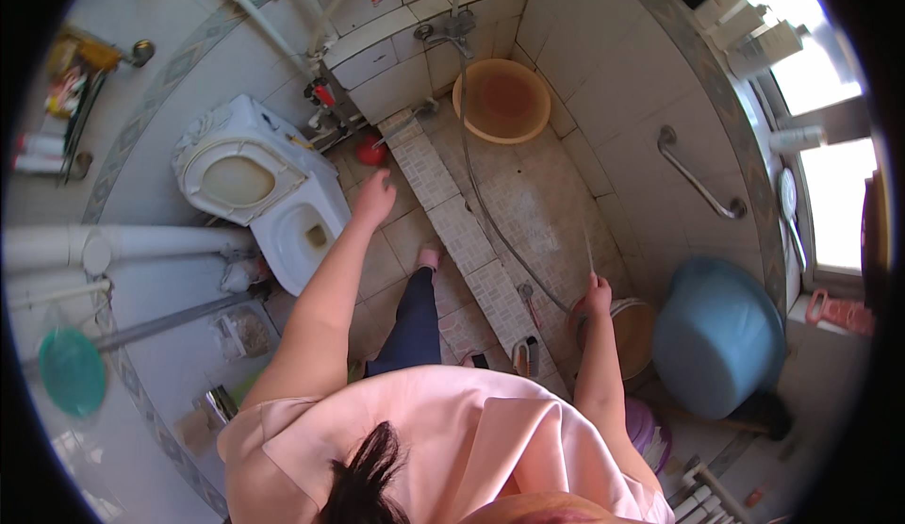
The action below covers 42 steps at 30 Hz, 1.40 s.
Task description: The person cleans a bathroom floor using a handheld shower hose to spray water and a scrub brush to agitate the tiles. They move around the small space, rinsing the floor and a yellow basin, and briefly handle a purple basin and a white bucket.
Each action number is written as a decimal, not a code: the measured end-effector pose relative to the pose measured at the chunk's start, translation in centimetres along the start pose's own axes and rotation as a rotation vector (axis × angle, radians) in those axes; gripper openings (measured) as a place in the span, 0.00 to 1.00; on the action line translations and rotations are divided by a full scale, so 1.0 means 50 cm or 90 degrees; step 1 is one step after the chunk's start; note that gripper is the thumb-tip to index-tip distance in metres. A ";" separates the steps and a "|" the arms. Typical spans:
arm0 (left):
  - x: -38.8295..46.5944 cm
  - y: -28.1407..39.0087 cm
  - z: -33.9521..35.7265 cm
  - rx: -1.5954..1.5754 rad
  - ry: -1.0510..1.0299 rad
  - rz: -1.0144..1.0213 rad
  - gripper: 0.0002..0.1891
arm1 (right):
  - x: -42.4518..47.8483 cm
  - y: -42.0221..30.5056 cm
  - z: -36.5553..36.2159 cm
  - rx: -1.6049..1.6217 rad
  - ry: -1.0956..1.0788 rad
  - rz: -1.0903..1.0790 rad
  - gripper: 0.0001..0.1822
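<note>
My left hand [377,197] reaches out between the toilet [304,238] and the tiled step [452,213], fingers loosely curled, with no object visible in it. Beyond its fingers a small red object [371,151] lies on the floor by the wall pipes. On the other side, my right hand [598,295] grips a thin, pale stick-like handle [589,250] that points up and away; its far end is blurred. Just behind that hand stand a bucket [634,337] and a red round thing [578,319], partly hidden. A grey shower hose [488,213] runs down across the shower floor towards the right hand.
A tan basin [503,101] holding liquid stands below the shower tap [452,29]. A large blue tub [720,337] is at the right, under a wall grab bar [696,178]. A brush [525,356] rests by the step. White pipes [155,245] cross the left wall.
</note>
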<state>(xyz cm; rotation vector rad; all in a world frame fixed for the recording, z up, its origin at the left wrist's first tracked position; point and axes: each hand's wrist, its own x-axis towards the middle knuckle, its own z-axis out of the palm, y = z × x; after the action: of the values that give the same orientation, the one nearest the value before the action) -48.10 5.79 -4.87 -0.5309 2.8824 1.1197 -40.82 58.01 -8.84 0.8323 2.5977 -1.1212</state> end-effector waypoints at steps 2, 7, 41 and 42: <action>0.175 0.059 0.027 0.029 0.005 0.133 0.18 | 0.028 -0.018 0.030 0.025 0.014 0.036 0.20; 0.533 0.194 0.101 0.132 -0.026 0.255 0.25 | 0.051 -0.252 0.048 0.029 -0.010 0.119 0.20; 0.827 0.224 0.281 0.215 0.042 0.391 0.29 | 0.393 -0.746 0.033 -0.125 0.065 -0.061 0.22; 0.828 0.222 0.279 0.216 0.036 0.390 0.29 | 0.398 -0.785 0.039 -0.122 0.041 -0.040 0.22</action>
<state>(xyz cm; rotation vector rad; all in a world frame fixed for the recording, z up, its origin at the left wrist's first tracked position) -92.23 9.77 -13.16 0.3609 3.2727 0.5990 -79.47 43.15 6.17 0.7608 2.7480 -0.8562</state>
